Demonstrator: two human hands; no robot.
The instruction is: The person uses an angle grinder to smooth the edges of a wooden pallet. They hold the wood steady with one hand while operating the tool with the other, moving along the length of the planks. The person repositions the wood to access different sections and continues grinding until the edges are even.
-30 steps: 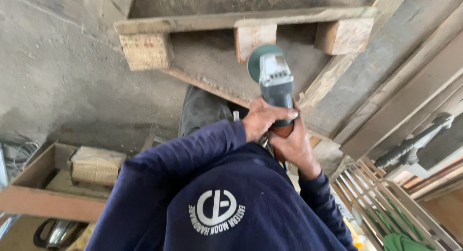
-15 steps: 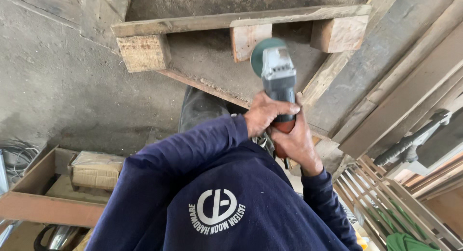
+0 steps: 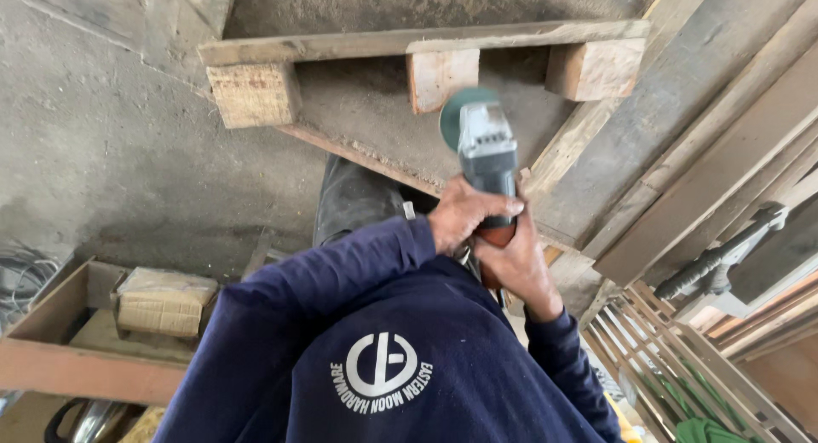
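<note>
Grey-bodied and green-guarded, an angle grinder [image 3: 482, 145] is held with its disc just below the middle wooden block [image 3: 441, 75] of an upturned pallet [image 3: 400, 44] that rests on the concrete floor [image 3: 102, 145]. Both hands clamp its handle behind the pallet's lower rail: the left hand [image 3: 464, 217] with fingers curled over the top, the right hand [image 3: 515, 264] wrapped underneath, both sleeves dark blue. Out from the pallet, grey planks [image 3: 707, 136] lean at its right, a black boot [image 3: 354, 200] shows just below it, and an open wooden box [image 3: 77, 341] holding a wrapped block [image 3: 164, 302] sits well off to the lower left.
</note>
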